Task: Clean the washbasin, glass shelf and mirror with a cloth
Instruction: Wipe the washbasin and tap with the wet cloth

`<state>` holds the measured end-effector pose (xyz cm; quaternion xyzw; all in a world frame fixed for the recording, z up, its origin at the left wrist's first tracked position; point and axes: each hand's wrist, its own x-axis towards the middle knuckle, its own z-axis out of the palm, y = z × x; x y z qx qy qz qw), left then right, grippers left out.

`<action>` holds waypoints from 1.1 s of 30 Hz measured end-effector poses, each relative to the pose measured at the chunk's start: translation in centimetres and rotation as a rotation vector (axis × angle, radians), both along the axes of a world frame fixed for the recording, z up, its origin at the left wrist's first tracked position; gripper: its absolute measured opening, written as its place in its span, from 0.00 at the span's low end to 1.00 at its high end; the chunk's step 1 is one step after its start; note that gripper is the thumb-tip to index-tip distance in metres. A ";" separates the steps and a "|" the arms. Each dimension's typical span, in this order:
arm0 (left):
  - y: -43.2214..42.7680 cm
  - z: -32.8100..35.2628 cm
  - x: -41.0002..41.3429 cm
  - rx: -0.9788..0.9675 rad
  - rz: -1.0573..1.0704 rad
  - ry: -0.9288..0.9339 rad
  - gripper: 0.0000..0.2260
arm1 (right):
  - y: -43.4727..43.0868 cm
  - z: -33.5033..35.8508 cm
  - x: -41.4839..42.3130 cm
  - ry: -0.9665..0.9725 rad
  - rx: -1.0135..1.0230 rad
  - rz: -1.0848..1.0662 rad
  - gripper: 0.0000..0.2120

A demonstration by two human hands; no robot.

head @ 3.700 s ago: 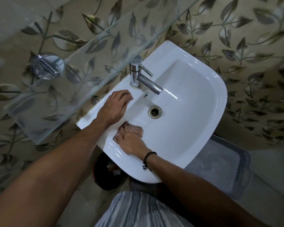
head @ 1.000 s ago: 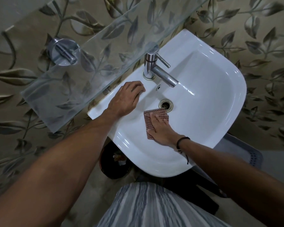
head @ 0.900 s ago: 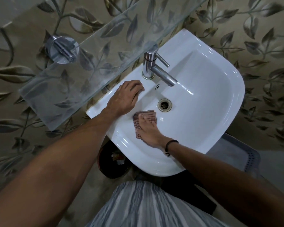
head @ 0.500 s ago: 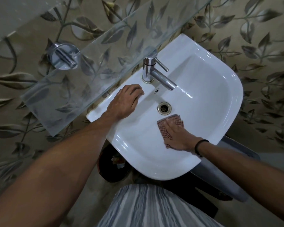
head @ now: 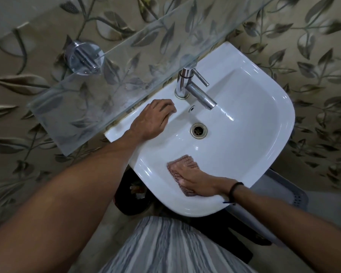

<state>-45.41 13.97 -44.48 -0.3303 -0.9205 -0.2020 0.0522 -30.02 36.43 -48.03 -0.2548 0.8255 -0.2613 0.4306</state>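
A white washbasin (head: pixel 260 119) hangs on a leaf-patterned wall, with a chrome tap (head: pixel 193 89) at its back and a round drain (head: pixel 198 131) in the middle. My right hand (head: pixel 197 179) presses a reddish checked cloth (head: pixel 182 163) flat against the near inside wall of the bowl, fingers straight. My left hand (head: pixel 152 120) rests on the basin's left rim beside the tap, its fingers bent over the inner edge. A glass shelf (head: pixel 114 62) runs above the basin on the left, on a round chrome bracket (head: pixel 84 57). The mirror is not in view.
A dark bin (head: pixel 132 192) sits on the floor under the basin's left side. A grey mat (head: pixel 287 188) lies on the floor to the right. My striped clothing (head: pixel 171 247) fills the bottom centre.
My right hand has slid the cloth from just below the drain down and left to the near wall of the bowl. My left hand stays on the rim.
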 end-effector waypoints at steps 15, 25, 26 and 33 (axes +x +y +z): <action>-0.1 -0.2 0.0 0.012 0.014 0.019 0.10 | -7.7 2.2 0.2 0.125 -0.039 -0.183 0.25; -0.1 0.2 0.3 0.031 0.025 0.007 0.10 | 9.0 2.6 -2.7 0.140 0.541 0.287 0.30; 0.0 0.2 0.3 0.031 0.027 0.005 0.10 | 9.6 2.2 -3.6 0.174 0.597 0.254 0.31; 0.1 -0.1 0.1 0.017 0.027 0.002 0.10 | 2.0 -3.6 -0.4 0.382 0.488 0.226 0.32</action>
